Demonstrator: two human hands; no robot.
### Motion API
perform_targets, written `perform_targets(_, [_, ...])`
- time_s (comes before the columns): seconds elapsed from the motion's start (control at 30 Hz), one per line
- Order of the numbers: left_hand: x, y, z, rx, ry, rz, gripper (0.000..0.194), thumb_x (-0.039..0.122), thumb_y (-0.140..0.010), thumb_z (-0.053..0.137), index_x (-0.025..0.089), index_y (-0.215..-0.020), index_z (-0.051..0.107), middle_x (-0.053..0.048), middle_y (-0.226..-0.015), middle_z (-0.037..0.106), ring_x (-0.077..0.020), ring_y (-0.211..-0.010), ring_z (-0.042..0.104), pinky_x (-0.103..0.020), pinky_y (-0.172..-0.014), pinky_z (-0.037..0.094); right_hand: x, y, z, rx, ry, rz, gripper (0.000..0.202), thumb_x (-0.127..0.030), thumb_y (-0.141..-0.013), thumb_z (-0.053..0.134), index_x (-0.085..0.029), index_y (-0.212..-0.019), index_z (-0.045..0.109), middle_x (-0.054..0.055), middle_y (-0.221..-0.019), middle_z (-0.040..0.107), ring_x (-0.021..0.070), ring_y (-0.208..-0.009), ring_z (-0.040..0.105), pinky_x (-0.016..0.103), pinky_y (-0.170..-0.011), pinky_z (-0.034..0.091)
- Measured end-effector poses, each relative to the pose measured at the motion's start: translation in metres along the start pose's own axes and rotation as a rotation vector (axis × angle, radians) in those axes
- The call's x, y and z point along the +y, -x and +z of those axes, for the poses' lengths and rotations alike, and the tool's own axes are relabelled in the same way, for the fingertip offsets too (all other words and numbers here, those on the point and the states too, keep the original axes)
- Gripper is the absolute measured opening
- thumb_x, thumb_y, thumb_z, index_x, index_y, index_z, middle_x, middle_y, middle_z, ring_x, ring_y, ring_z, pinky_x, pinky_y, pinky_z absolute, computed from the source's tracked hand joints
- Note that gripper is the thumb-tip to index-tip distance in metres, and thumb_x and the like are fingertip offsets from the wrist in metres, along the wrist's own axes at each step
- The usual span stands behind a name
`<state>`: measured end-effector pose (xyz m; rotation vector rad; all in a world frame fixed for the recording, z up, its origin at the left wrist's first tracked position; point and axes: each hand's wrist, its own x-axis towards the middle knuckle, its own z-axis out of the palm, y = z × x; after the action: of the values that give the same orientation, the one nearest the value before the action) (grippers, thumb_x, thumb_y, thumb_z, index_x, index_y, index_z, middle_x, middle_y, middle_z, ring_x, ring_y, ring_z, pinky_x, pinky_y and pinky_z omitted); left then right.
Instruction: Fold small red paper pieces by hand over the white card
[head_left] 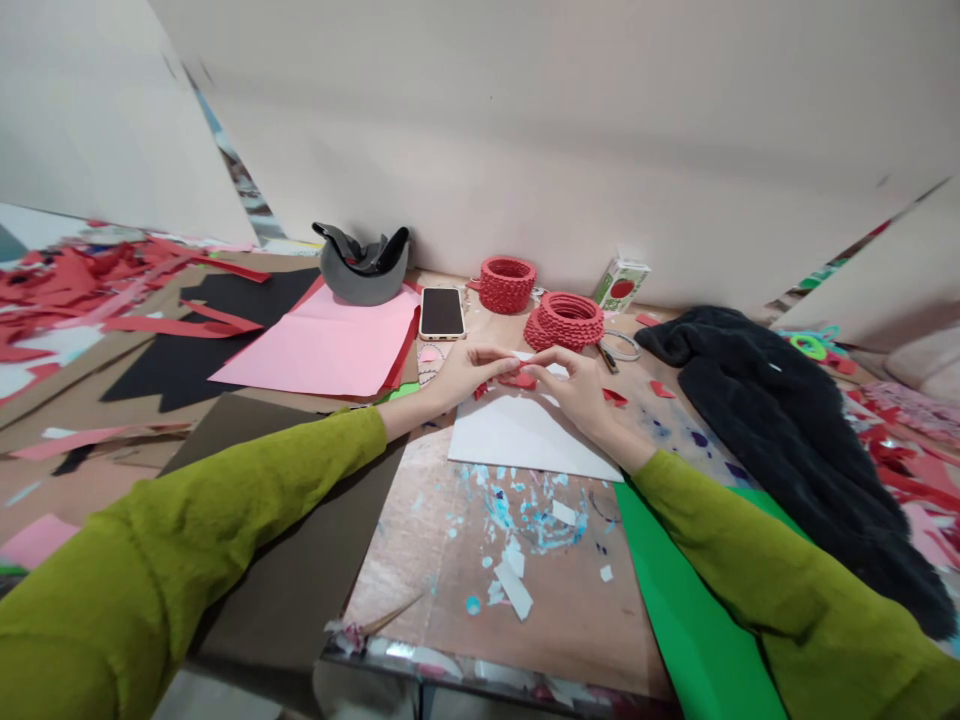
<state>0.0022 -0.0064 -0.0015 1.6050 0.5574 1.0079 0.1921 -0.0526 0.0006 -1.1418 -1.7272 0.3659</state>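
Observation:
My left hand (478, 372) and my right hand (568, 385) meet over a white sheet or board (529, 437). Both pinch a small red piece of paper (517, 377) between thumb and fingers, one hand at each side. The exact shape of the piece is partly hidden by my fingertips. Small red cut pieces (615, 397) lie to the right of my right hand, and another red scrap sits beside my left fingers. Under my left hand's side is a small patterned paper (430, 362) with a pink patch.
Behind my hands stand two red textured rings (508, 284), a small carton (622, 283) and a phone (442, 312). Pink paper (322, 340) and a grey cap (365, 265) are left. A dark furry cloth (757, 400) and green sheet (690, 600) lie right. White scraps (513, 588) lie in front.

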Motion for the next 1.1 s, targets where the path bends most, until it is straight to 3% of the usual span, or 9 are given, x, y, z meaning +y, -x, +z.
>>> perform_targets(0.27, [0.001,0.0,-0.001,0.005,-0.074,0.031,0.025,0.034,-0.077,0.069,0.013,-0.09,0.074,-0.008,-0.086,0.073,-0.0152,-0.075,0.066,-0.024,-0.068,0.051,-0.011,-0.002,0.001,-0.057,0.013,-0.007,0.012,-0.03,-0.081,0.063,-0.018,-0.079,0.064,0.002,-0.077,0.068,0.0169,-0.073,0.061,0.029,-0.071,0.046])
perform_targets(0.47, [-0.001,0.001,0.0,-0.062,-0.124,0.052,0.027,0.036,-0.081,0.064,0.012,-0.093,0.071,-0.008,-0.086,0.072,-0.0147,-0.073,0.065,-0.023,-0.064,0.05,-0.02,-0.001,0.002,-0.146,0.121,-0.096,0.013,-0.025,-0.086,0.055,-0.018,-0.077,0.062,0.003,-0.078,0.067,0.0176,-0.074,0.059,0.03,-0.071,0.043])
perform_targets(0.7, [-0.001,-0.001,0.001,-0.064,-0.262,0.112,0.022,0.033,-0.081,0.063,0.012,-0.081,0.066,-0.005,-0.074,0.066,-0.0114,-0.065,0.059,-0.022,-0.061,0.046,-0.023,0.0,-0.001,-0.202,0.189,-0.143,0.016,-0.025,-0.088,0.053,-0.019,-0.076,0.062,0.002,-0.077,0.066,0.0171,-0.074,0.056,0.032,-0.074,0.039])
perform_targets(0.9, [-0.006,-0.004,-0.002,0.112,-0.185,0.146,0.018,0.034,-0.089,0.053,0.017,-0.083,0.054,0.002,-0.067,0.053,-0.0084,-0.057,0.049,-0.019,-0.053,0.04,-0.015,-0.003,0.002,-0.109,0.145,-0.046,0.016,-0.028,-0.088,0.054,-0.018,-0.09,0.066,0.006,-0.091,0.069,0.02,-0.084,0.06,0.033,-0.078,0.045])
perform_targets(0.97, [-0.009,-0.005,-0.003,0.212,-0.133,0.163,0.015,0.033,-0.089,0.053,0.018,-0.084,0.052,0.001,-0.074,0.053,-0.0091,-0.064,0.052,-0.02,-0.059,0.043,-0.009,-0.004,0.003,-0.088,0.197,-0.009,0.017,-0.028,-0.086,0.057,-0.019,-0.096,0.067,0.008,-0.099,0.068,0.0221,-0.092,0.06,0.036,-0.085,0.044])
perform_targets(1.1, [-0.011,-0.008,-0.004,0.29,-0.137,0.199,0.018,0.032,-0.09,0.051,0.018,-0.079,0.049,0.001,-0.076,0.05,-0.0094,-0.069,0.051,-0.02,-0.065,0.044,0.001,-0.003,0.005,-0.113,0.324,0.032,0.022,-0.034,-0.083,0.062,-0.021,-0.099,0.068,0.009,-0.108,0.065,0.0263,-0.103,0.056,0.044,-0.091,0.042])
